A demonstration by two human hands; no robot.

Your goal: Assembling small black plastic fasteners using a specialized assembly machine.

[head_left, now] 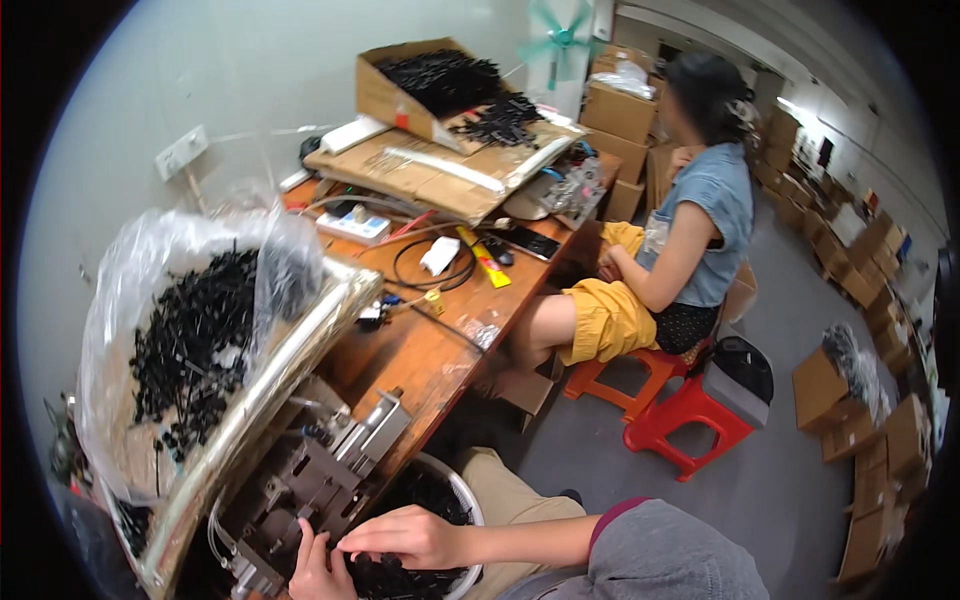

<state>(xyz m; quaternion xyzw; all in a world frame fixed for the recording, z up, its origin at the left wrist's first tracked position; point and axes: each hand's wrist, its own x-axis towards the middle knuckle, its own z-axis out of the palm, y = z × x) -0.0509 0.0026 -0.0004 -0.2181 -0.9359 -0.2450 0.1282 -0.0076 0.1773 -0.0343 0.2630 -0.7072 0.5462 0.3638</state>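
Observation:
Beside the small metal bench machine (315,485), my left hand (320,575) has its fingers stretched up toward the fixture and apart, with nothing visible in them. My right hand (415,537) comes in from the right, fingers pressed together and pointing at the left hand. Whatever those fingertips hold, if anything, is too small to make out. Under both hands stands a white round basket (474,510) with many small black parts (395,580) in it.
A plastic-lined tray (270,385) of black parts stands at left. Farther along the wooden table (400,345) are a power strip (352,227), cables, a phone (527,241) and a cardboard box (395,100) of black parts. A person (690,220) sits near a red stool (690,425).

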